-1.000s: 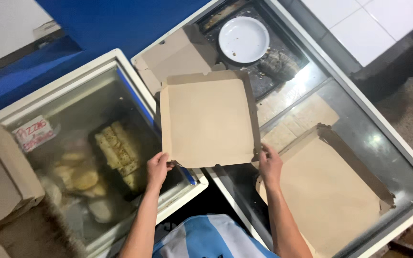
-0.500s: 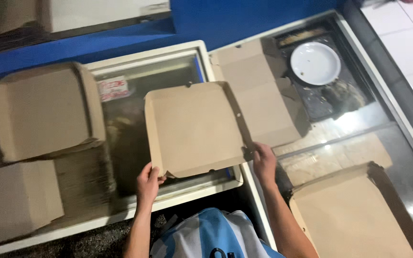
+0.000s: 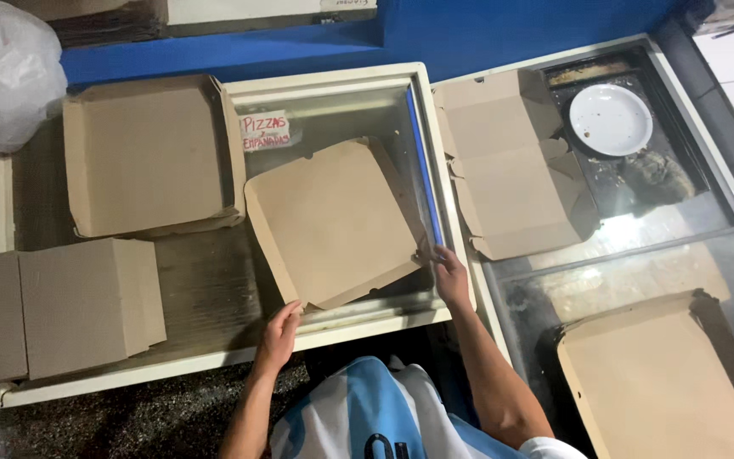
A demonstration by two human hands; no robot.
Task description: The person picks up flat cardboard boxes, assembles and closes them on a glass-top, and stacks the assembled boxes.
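Note:
A flat brown cardboard pizza-box tray [image 3: 333, 221] lies tilted over the glass lid of a white chest freezer [image 3: 333, 85]. My left hand [image 3: 280, 331] grips its near corner. My right hand [image 3: 449, 274] holds its right corner by the freezer's blue lid edge. A folded box tray [image 3: 148, 157] rests to the left on the freezer top.
An unfolded flat cardboard blank [image 3: 507, 166] lies on the glass counter [image 3: 639, 255] to the right, beside a white plate [image 3: 611, 119]. Another box tray [image 3: 664, 382] sits at lower right. Stacked cardboard [image 3: 61, 310] lies at left, with a white plastic bag [image 3: 2, 76] at upper left.
Both hands have carried the box tray leftward, from over the glass counter to the freezer lid, and turned it. The view has swung left, showing more stacked cardboard.

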